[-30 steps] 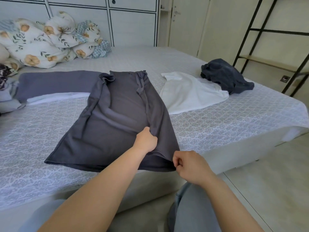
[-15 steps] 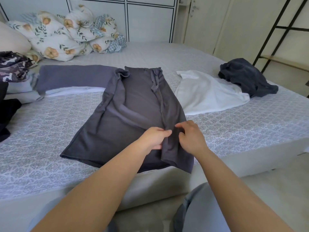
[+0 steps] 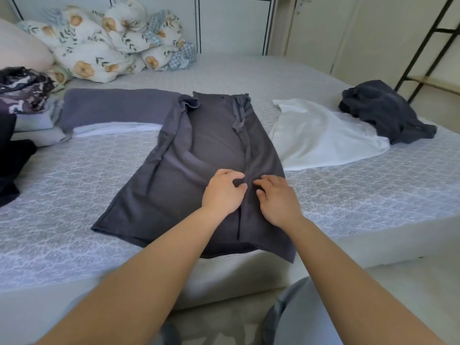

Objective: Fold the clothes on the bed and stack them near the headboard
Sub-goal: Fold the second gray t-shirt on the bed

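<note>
A dark grey garment (image 3: pixel 199 150) lies flat across the bed (image 3: pixel 348 200), its right side folded inward along a lengthwise crease. My left hand (image 3: pixel 222 192) rests on the garment's lower middle and pinches a bit of cloth at the crease between thumb and curled fingers. My right hand (image 3: pixel 277 200) lies just right of the crease, fingertips pressing the folded flap. A white garment (image 3: pixel 321 138) lies spread to the right, with a crumpled dark navy garment (image 3: pixel 383 113) on its far corner. A purple-grey garment (image 3: pixel 112 108) lies flat at the back left.
Floral pillows (image 3: pixel 104 46) are piled against the white panelled wall (image 3: pixel 231 21) at the back left. Patterned dark clothes (image 3: pixel 22 90) and a black cloth (image 3: pixel 10 165) sit at the left edge. A black metal shelf frame (image 3: pixel 428 46) stands right of the bed.
My right hand came up from the garment's bottom corner onto the folded flap beside my left hand. Both hands moved slightly farther up along the crease.
</note>
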